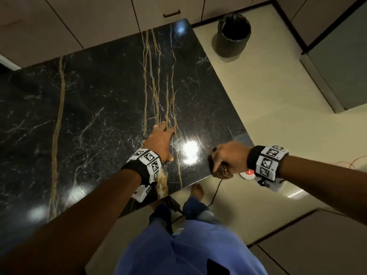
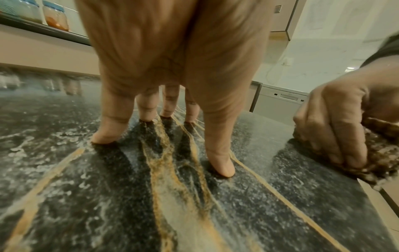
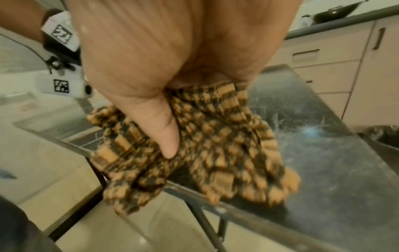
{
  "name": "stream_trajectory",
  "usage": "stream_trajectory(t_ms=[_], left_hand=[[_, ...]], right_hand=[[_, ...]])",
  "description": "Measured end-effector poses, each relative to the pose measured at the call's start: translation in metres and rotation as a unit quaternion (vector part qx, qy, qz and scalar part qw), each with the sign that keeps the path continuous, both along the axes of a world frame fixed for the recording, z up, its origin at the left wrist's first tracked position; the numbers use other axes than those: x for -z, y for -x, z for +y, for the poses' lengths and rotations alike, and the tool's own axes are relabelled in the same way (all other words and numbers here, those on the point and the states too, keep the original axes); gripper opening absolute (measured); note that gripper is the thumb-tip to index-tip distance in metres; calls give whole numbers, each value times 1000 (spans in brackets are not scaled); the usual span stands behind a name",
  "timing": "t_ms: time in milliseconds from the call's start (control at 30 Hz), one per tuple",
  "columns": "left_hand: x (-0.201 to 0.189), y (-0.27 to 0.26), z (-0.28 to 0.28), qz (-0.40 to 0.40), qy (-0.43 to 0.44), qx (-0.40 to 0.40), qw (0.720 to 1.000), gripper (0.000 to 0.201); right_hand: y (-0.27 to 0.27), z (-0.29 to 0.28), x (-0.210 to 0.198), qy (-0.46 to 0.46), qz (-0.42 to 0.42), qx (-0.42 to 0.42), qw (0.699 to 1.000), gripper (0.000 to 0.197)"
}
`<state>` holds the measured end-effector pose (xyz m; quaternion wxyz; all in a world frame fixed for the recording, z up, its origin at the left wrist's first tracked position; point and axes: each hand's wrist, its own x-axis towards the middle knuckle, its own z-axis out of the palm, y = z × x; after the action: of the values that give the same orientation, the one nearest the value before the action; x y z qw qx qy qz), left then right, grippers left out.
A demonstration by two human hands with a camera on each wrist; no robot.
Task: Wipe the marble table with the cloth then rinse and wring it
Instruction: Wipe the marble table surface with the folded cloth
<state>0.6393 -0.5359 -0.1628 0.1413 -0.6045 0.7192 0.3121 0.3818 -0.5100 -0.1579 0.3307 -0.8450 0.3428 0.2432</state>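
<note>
At the lower right of the head view, the right hand point(image 1: 228, 155) gripped the bunched orange-and-black checked cloth point(image 3: 215, 145) over the near edge of the glossy black marble table point(image 1: 95, 100). The left hand point(image 1: 160, 141) stood on spread, straight fingertips point(image 2: 222, 168) at mid-frame.

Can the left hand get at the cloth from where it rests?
Probably yes: the left hand rests fingers-down on the marble table, and only bare tabletop lies between it and the cloth the right hand grips.
</note>
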Motion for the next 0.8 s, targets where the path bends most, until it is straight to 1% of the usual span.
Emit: stream_trajectory(t_ms=[33,67,100,167,233,300,367,433,533,567,600,667,700,800], left_hand=[[-1,0,-1,-1,-2,-2,1000,102],[0,0,-1,-2,-2,-5,1000,102],[0,1,-1,-3,-1,-8,1000,103],[1,2,0,-5,3,-11,1000,104],[1,2,1,-6,8,-14,1000,106],[2,2,1,-7,16,-12,1000,106],[2,2,2,-6,23,-9,1000,106],[1,3,3,-6,27,-14,1000,105],[2,5,5,-10,23,-20,999,105],[3,6,4,-11,22,-16,1000,106],[4,7,5,-12,19,-14,1000,108],[5,10,6,-13,17,-18,1000,108],[5,12,8,-14,17,-20,1000,105],[2,26,15,-15,30,-11,999,97]], right_hand=[[5,-3,-3,-6,8,-16,1000,44],[7,-8,-5,-4,10,-13,1000,46],[6,-15,-7,9,1,8,1000,47],[-6,-29,-8,48,-39,62,996,46],[-33,-32,-6,65,-68,64,993,39],[-61,-21,-1,62,-89,17,994,37],[-74,-3,5,68,-103,-40,992,36],[-67,13,7,72,-104,-85,988,30],[-30,19,2,28,-84,-124,988,23],[-14,15,0,15,-68,-114,991,24],[3,10,-3,8,-54,-87,995,29],[37,-8,-5,37,-60,9,997,40],[50,-18,-7,65,-73,61,993,42],[72,-51,-2,149,-71,192,967,32]])
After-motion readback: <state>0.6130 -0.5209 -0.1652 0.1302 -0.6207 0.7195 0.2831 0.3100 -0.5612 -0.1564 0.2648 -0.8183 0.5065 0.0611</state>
